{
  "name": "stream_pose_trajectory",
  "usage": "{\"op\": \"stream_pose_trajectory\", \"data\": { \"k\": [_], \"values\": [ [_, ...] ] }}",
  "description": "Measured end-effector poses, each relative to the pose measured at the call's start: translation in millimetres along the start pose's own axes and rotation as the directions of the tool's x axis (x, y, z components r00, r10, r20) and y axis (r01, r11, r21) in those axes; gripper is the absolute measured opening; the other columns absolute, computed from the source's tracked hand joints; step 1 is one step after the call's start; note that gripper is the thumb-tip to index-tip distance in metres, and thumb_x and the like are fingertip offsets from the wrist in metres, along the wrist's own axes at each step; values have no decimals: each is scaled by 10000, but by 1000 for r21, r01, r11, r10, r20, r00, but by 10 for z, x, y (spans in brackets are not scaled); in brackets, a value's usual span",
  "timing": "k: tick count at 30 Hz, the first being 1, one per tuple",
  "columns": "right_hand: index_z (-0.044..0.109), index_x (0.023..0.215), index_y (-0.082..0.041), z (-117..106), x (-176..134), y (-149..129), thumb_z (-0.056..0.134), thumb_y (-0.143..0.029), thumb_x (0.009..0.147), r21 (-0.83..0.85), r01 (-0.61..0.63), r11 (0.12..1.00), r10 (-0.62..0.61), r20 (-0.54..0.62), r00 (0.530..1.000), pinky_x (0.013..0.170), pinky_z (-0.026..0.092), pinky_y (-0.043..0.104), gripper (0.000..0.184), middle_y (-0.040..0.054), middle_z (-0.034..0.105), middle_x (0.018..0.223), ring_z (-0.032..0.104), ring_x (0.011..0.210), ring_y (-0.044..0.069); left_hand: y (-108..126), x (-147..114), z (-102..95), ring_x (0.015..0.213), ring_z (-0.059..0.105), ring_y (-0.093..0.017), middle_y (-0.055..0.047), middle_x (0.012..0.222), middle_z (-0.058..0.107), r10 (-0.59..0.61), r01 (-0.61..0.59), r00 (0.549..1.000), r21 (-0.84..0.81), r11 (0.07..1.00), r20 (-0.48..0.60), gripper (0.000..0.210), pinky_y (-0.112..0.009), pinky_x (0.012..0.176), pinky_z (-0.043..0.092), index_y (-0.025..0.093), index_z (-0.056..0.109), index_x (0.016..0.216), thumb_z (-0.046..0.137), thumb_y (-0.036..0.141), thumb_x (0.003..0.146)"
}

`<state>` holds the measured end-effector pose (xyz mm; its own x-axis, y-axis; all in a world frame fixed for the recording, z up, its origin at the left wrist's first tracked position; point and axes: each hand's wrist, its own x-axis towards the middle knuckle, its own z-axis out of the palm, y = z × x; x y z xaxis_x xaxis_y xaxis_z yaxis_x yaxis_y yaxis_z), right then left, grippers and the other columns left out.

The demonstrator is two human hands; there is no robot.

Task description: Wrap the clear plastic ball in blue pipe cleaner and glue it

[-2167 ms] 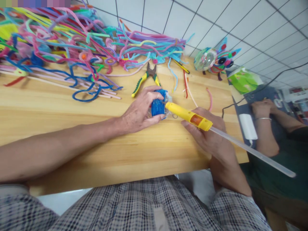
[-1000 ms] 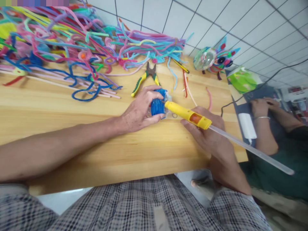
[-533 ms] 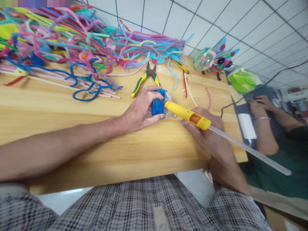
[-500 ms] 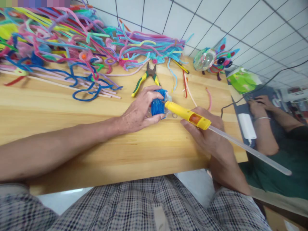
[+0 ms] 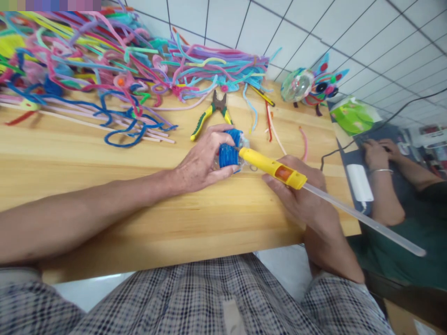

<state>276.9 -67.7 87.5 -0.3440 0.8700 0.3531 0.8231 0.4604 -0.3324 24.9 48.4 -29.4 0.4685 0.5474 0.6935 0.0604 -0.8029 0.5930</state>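
My left hand is closed around a small clear plastic piece wrapped in blue pipe cleaner, low over the wooden table. In my right hand is a yellow hot glue gun, its nozzle pointing left against or very close to the blue wrapping. I cannot tell whether the tip touches. From the back of the glue gun a long translucent glue stick sticks out to the lower right. Just beyond my left hand lie pliers with yellow and green handles, jaws away from me.
Tangled pipe cleaners heap along the back left. A decorated clear figure stands at the back right, near a green packet. A co-worker's hands rest at the right, beside a white device. A black cable runs nearby.
Almost nothing differs; both my hands keep their places with the glue gun at the blue wrapping. The co-worker's hands at the right have shifted slightly.
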Motion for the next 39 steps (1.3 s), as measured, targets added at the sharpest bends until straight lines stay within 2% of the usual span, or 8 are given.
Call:
{"op": "stream_pose_trajectory", "data": {
  "k": [9,21,39],
  "values": [
    [685,1187,-323,7,-10,32,695,-431,1089,-2,5,1000,-5,-3,1000,676,645,441,146,47,782,967,798,824,293,6,16,-18,1492,622,-373,-201,1550,627,-1,1,1000,-21,1000,10,510,-660,1180,609,303,533,1416,787,511,1025],
    [669,1135,-319,4,-11,6,714,-400,1078,2,-29,1000,29,-22,999,642,615,419,109,35,766,937,801,814,293,-9,6,7,1478,632,-366,-192,1555,631,8,-8,1000,-24,1000,-17,499,-648,1174,612,311,547,1415,782,513,1024],
    [679,1142,-319,3,4,4,706,-405,1084,1,-26,1000,26,-14,1000,649,620,409,107,36,774,942,792,803,274,1,3,-8,1503,613,-382,-186,1562,617,-24,24,1000,-39,999,11,496,-683,1199,589,321,546,1414,793,491,1019]
  ]
}}
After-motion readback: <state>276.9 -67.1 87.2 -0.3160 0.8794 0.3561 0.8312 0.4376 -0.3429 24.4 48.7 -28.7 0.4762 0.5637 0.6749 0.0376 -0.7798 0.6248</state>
